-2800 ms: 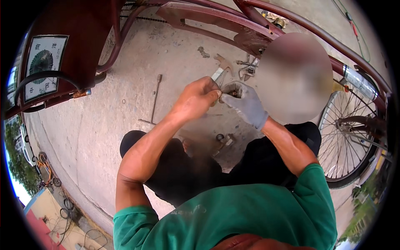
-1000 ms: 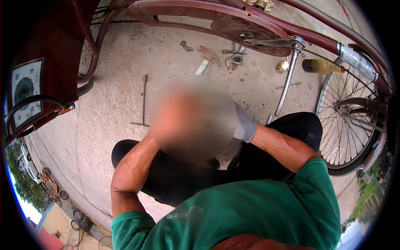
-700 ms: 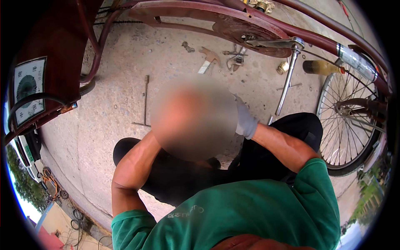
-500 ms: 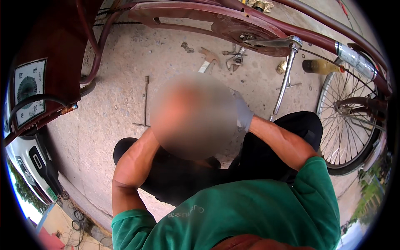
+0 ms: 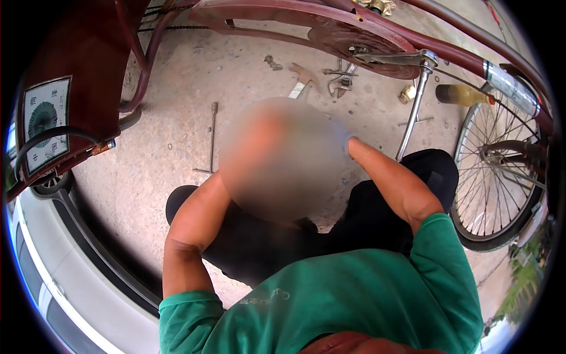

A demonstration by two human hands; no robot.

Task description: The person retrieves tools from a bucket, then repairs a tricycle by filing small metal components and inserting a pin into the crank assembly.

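Both of the person's hands were lost under a blurred patch in the middle of the view, so I could not tell whether the fingers were clenched, released or grasping anything. The left forearm and the right forearm ran up into that patch from the green sleeves.

Beyond where the fingers would be, on the concrete ground, lay a hammer and a pair of pliers, close together. To the left of the hidden fingers a long metal rod lay by itself with bare concrete around it. To their right a chrome crank arm slanted down from the dark red bicycle frame, and past it stood the spoked wheel, closing that side. A yellow bottle lay near the wheel's top edge.
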